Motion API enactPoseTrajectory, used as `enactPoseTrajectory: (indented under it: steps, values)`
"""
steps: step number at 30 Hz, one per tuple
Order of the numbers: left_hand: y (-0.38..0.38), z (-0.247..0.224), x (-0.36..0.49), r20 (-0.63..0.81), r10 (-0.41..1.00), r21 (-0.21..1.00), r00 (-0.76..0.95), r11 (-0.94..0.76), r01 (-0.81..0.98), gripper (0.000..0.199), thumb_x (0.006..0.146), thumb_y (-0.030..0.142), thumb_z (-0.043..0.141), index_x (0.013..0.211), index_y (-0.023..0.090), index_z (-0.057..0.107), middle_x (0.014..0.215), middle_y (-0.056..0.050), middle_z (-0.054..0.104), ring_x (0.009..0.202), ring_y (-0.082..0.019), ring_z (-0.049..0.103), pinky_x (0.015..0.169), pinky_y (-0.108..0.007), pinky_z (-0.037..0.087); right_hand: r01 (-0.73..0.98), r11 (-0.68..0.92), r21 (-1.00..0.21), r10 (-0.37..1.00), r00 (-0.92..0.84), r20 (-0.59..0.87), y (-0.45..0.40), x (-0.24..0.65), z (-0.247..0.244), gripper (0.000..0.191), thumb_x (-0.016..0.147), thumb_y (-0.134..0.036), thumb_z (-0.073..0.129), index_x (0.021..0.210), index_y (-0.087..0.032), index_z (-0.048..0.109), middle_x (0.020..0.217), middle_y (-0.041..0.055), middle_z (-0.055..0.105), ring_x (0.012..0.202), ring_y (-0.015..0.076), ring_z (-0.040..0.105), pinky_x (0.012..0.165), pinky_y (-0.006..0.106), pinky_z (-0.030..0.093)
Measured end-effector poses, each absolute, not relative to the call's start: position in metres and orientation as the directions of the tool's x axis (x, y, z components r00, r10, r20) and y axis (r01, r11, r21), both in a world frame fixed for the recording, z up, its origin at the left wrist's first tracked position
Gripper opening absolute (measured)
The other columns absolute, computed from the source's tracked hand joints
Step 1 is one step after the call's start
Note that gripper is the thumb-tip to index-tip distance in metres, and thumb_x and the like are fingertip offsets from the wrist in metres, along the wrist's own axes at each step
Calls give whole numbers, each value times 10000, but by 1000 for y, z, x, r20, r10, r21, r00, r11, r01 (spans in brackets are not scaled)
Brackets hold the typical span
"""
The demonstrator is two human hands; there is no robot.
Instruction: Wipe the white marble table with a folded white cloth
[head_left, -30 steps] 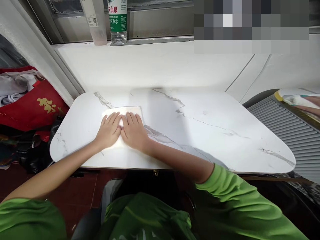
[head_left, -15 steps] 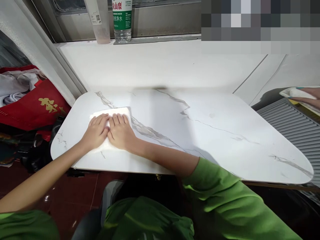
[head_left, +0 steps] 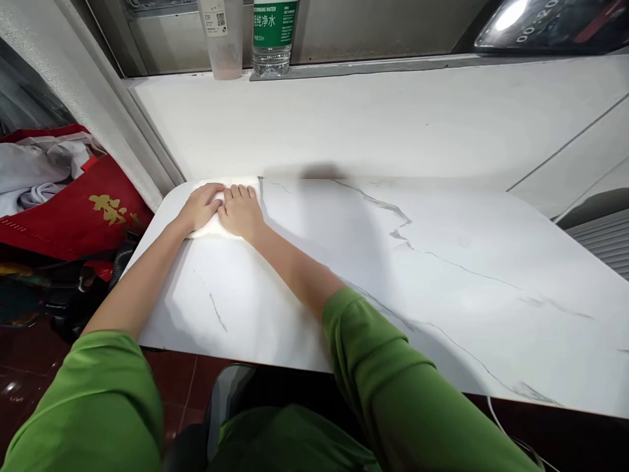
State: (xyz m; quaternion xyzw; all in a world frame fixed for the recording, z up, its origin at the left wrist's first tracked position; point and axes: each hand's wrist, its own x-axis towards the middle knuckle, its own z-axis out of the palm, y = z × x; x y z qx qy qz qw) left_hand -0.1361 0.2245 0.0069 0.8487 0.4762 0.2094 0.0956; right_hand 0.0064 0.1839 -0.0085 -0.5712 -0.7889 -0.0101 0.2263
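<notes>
A white cloth [head_left: 212, 228] lies flat at the far left part of the white marbled table [head_left: 304, 321], close to its back edge. My left hand [head_left: 199, 206] rests palm down on the cloth's left half. Beside it, my right hand [head_left: 242, 211] presses flat on the cloth, its fingers pointing towards the wall. The thumbs of both hands are near each other over the cloth. The fingers of both hands are stretched out and lie flat.
On the ledge behind stand a translucent cup [head_left: 226, 42] and a water bottle [head_left: 273, 39]. A dark object with lit digits [head_left: 550, 26] is at the upper right. A red bag [head_left: 88, 203] with white cloths is at the left. A grey ribbed surface [head_left: 602, 229] shows at the right.
Both hands and the cloth have moved away from me, up to the table's back edge. The view has shifted; the other person's hand at the right has left the picture.
</notes>
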Motion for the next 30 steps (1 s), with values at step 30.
enactPoseTrajectory:
  steps: [30]
  values:
    - [240, 9, -146, 200, 855, 304, 479, -519, 799, 516, 866, 305, 376, 1342, 185, 534, 1460, -91, 535, 1385, -269, 434, 1196, -457, 276, 901, 350, -257, 902, -250, 352, 204, 1, -7, 482, 978, -230, 355, 1369, 4, 511, 1428, 230, 530, 1330, 347, 437, 1158, 501, 241]
